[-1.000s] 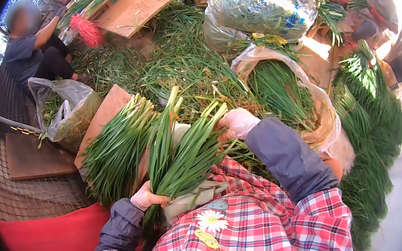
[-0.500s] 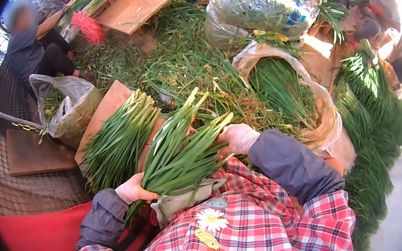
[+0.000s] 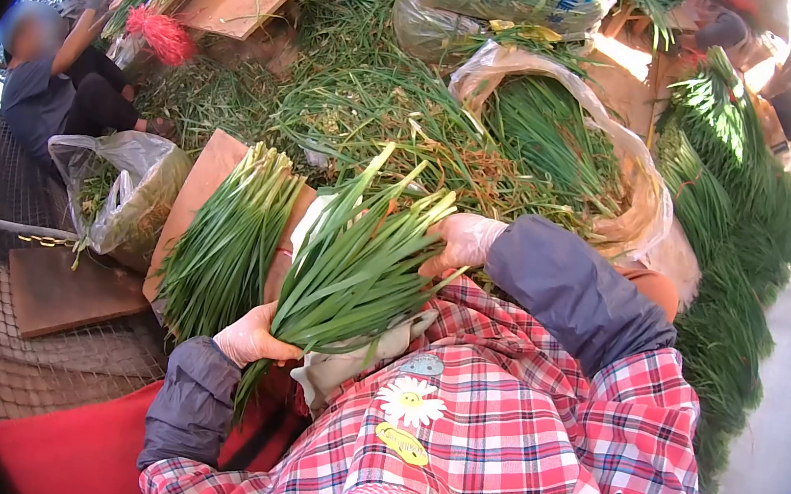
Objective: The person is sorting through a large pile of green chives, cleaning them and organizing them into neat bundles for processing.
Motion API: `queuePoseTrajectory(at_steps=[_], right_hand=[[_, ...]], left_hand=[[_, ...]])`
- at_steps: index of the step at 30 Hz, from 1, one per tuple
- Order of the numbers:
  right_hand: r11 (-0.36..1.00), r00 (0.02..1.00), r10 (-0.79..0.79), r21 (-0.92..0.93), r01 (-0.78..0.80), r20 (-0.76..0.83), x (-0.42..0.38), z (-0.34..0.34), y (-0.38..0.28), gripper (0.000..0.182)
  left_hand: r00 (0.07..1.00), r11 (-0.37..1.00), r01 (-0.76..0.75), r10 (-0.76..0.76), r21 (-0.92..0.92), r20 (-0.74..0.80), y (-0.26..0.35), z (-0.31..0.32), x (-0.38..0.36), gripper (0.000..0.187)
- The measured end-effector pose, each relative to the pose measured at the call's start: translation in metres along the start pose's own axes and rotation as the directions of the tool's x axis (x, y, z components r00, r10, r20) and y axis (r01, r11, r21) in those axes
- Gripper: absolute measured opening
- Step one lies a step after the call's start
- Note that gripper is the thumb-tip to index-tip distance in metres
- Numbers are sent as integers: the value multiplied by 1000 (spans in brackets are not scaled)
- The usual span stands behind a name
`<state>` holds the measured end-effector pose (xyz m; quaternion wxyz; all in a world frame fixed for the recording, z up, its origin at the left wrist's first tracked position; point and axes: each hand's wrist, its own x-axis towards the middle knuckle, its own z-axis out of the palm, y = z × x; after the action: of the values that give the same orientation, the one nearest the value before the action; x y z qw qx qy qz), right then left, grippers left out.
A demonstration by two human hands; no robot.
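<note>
A loose bunch of garlic chives [image 3: 352, 276] rests over my lap, pale stem ends pointing up and away, green leaves towards me. My left hand [image 3: 256, 337], in a thin clear glove, is closed round the leaf ends at the lower left. At the upper right, my gloved right hand [image 3: 465, 243] grips the side of the same bunch near the stems; some of its fingers are hidden by leaves. Just left of it, a thicker pile of chives [image 3: 230, 246] lies on a brown board [image 3: 216, 158]. Under the held bunch shows a pale cloth [image 3: 353, 368].
Loose chives and trimmings [image 3: 373, 111] cover the ground ahead. An open plastic sack of chives [image 3: 654, 195] stands beyond my right arm, with stacked bundles [image 3: 732, 279] farther right. At left are a plastic bag [image 3: 130, 200] and a seated person [image 3: 44, 95].
The stalks in the held bunch have drawn closer together. The view has shifted slightly, so the surroundings sit higher and farther left. Both hands keep their hold.
</note>
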<state>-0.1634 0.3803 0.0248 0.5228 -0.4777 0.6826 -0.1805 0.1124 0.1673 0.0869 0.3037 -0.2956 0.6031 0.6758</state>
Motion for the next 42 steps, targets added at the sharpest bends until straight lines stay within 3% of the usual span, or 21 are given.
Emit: queuePoseTrajectory(at_steps=[6, 11, 14, 16, 18, 19, 20, 22, 23, 24, 25, 26, 28, 30, 31, 32, 33, 34, 35, 38, 42], right_hand=[[995, 986, 28, -102, -11, 166, 4, -2, -14, 64], [962, 989, 58, 258, -91, 133, 26, 3, 9, 45], [955, 999, -47, 294, 38, 23, 28, 5, 21, 38], [997, 995, -45, -74, 39, -88, 36, 5, 26, 35], [927, 980, -38, -374, -40, -198, 56, 14, 38, 35], [930, 952, 166, -282, -238, -255, 51, 5, 27, 32], [930, 909, 192, -226, -289, -371, 23, -9, 0, 32], [821, 874, 269, -379, -428, -405, 10, -32, 9, 29], [877, 784, 156, -281, -390, -601, 7, -33, 49, 27], [804, 705, 177, -312, -506, -687, 7, -44, 92, 26], [836, 572, 332, -47, -547, -751, -18, -51, 111, 27], [733, 520, 388, -87, -675, -761, -41, -58, 126, 26], [507, 677, 506, -451, -735, -534, -60, -35, 176, 25], [381, 614, 604, -492, -783, -509, -47, -16, 168, 27], [520, 730, 404, -518, -679, -552, -57, -14, 111, 29], [703, 713, 270, -374, -606, -647, -53, -13, 89, 22], [937, 662, 250, 4, -349, -706, -50, -14, 67, 27], [930, 667, 256, 367, 29, -700, -38, -9, 58, 30], [700, 789, 377, 707, 101, -485, -36, -11, 31, 31], [355, 951, 195, 921, 160, -240, -12, 8, 24, 41], [85, 916, 276, 957, 277, -290, 3, 31, 38, 33]], left_hand=[[1000, 998, 31, -30, 59, -3, 11, 1, -2, 48], [997, 994, -55, 59, 98, -41, 6, 0, -3, 50], [997, 990, -66, 70, 128, -30, -1, -3, -1, 52], [987, 981, -156, 159, 117, -20, -16, -6, 8, 54], [993, 991, -112, 114, 72, -35, -10, 2, 4, 54], [995, 995, -91, 93, 52, -41, -7, 5, 3, 54], [997, 998, -64, 65, 6, -41, -8, 4, 3, 54], [999, 996, -7, 4, -90, -37, -21, 0, 3, 54], [1000, 995, 8, -9, -104, -8, -29, -2, 3, 49], [1000, 991, -8, 9, -137, 4, -33, -2, 1, 47], [999, 985, -25, 28, -170, 15, -38, -1, -1, 44], [998, 978, -46, 52, -205, 23, -41, -1, -3, 42], [999, 957, -52, 54, -286, -1, -52, 4, -6, 37], [997, 939, -78, 83, -334, 1, -52, 9, -1, 36], [996, 938, -87, 87, -335, -14, -58, 10, 3, 41], [997, 932, -83, 76, -352, -34, -61, 12, 3, 39], [996, 926, -83, 68, -368, -53, -62, 16, 4, 36], [995, 921, -89, 66, -380, -73, -62, 19, 5, 34], [993, 926, -108, 84, -362, -81, -63, 21, 7, 33], [991, 922, -119, 91, -368, -93, -61, 29, 9, 34], [992, 911, -123, 97, -393, -85, -67, 31, 11, 35]])
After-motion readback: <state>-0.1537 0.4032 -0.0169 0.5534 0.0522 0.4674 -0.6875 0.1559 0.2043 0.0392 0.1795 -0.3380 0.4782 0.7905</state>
